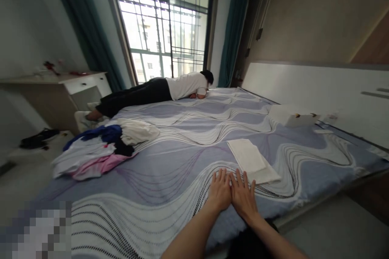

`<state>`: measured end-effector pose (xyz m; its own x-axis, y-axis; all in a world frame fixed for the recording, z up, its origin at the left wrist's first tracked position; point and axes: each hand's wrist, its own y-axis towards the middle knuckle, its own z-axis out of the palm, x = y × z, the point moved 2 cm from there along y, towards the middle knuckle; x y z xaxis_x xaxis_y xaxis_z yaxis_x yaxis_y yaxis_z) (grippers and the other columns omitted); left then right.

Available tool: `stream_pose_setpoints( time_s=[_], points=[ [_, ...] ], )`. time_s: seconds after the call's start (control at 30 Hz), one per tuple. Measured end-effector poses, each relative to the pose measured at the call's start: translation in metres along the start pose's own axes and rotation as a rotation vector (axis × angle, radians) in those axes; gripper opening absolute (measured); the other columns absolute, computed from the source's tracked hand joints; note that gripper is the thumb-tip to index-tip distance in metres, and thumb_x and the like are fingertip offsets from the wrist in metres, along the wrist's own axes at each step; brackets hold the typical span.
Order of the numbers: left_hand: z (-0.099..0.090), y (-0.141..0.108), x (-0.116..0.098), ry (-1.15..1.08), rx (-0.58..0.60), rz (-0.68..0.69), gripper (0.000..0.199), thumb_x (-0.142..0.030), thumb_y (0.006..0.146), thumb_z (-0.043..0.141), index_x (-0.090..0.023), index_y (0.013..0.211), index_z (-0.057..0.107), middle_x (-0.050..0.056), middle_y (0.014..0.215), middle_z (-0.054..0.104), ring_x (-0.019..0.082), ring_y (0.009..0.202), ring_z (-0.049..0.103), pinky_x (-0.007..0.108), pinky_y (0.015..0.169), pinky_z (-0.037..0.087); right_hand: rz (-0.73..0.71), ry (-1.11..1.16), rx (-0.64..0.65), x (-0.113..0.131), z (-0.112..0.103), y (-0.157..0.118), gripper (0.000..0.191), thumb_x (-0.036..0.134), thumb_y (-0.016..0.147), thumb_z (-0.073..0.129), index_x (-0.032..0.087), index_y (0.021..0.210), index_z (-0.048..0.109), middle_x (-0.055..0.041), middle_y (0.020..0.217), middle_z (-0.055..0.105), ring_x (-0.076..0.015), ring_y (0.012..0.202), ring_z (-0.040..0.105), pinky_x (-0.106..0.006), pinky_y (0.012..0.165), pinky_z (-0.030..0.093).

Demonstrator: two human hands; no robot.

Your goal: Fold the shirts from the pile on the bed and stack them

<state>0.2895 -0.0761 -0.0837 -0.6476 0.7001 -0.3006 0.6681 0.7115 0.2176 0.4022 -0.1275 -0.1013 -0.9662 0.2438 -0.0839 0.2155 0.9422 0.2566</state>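
Observation:
Both of my hands rest palm down on the patterned bedsheet (170, 162), side by side near the bed's front edge. My left hand (220, 189) lies flat with its fingers stretched out, holding nothing. My right hand (243, 194) is flat too, its fingers spread, and its thumb side meets the left hand. Just beyond the right hand is a folded white cloth (251, 160), with one layer jutting out to the right. Whether the right fingertips touch the cloth's edge I cannot tell.
A heap of clothes (100, 149), white, blue, black and pink, lies at the bed's left side. A person (164, 91) lies face down across the far end. A white box (291, 115) stands by the headboard (319, 85). A desk (60, 85) is at far left.

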Motion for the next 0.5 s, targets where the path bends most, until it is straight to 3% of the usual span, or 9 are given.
stream_pose_setpoints(
  time_s=[0.13, 0.33, 0.43, 0.5],
  points=[
    [-0.038, -0.069, 0.062, 0.082, -0.014, -0.099, 0.059, -0.044, 0.099, 0.031, -0.03, 0.156, 0.024, 0.004, 0.164, 0.023, 0.028, 0.151, 0.018, 0.058, 0.121, 0.019, -0.192, 0.124, 0.109, 0.075, -0.013, -0.003, 0.057, 0.03, 0.097, 0.032, 0.023, 0.154, 0.033, -0.0049, 0.163, 0.021, -0.0394, 0.149, 0.015, -0.064, 0.116, 0.013],
    [-0.09, -0.166, 0.144, 0.184, -0.051, -0.36, 0.059, -0.049, 0.097, 0.035, -0.038, 0.154, 0.026, 0.002, 0.165, 0.021, 0.028, 0.151, 0.019, 0.058, 0.121, 0.018, -0.425, 0.292, 0.222, 0.193, -0.042, 0.001, 0.058, 0.047, 0.098, 0.034, 0.036, 0.154, 0.029, 0.0005, 0.165, 0.015, -0.0413, 0.149, 0.008, -0.071, 0.112, 0.003],
    [-0.11, -0.201, 0.165, 0.222, -0.057, -0.446, 0.059, -0.052, 0.096, 0.037, -0.04, 0.153, 0.026, 0.002, 0.164, 0.023, 0.028, 0.151, 0.021, 0.057, 0.12, 0.02, -0.519, 0.364, 0.248, 0.224, -0.05, 0.002, 0.059, 0.054, 0.097, 0.035, 0.039, 0.154, 0.029, 0.0006, 0.165, 0.013, -0.0403, 0.15, 0.006, -0.071, 0.112, 0.0],
    [-0.121, -0.217, 0.175, 0.248, -0.053, -0.509, 0.059, -0.051, 0.096, 0.039, -0.04, 0.153, 0.028, 0.002, 0.164, 0.024, 0.029, 0.15, 0.022, 0.057, 0.12, 0.02, -0.558, 0.394, 0.259, 0.228, -0.052, 0.006, 0.059, 0.057, 0.097, 0.034, 0.04, 0.153, 0.03, 0.001, 0.165, 0.014, -0.0382, 0.15, 0.007, -0.07, 0.113, -0.001]
  ],
)
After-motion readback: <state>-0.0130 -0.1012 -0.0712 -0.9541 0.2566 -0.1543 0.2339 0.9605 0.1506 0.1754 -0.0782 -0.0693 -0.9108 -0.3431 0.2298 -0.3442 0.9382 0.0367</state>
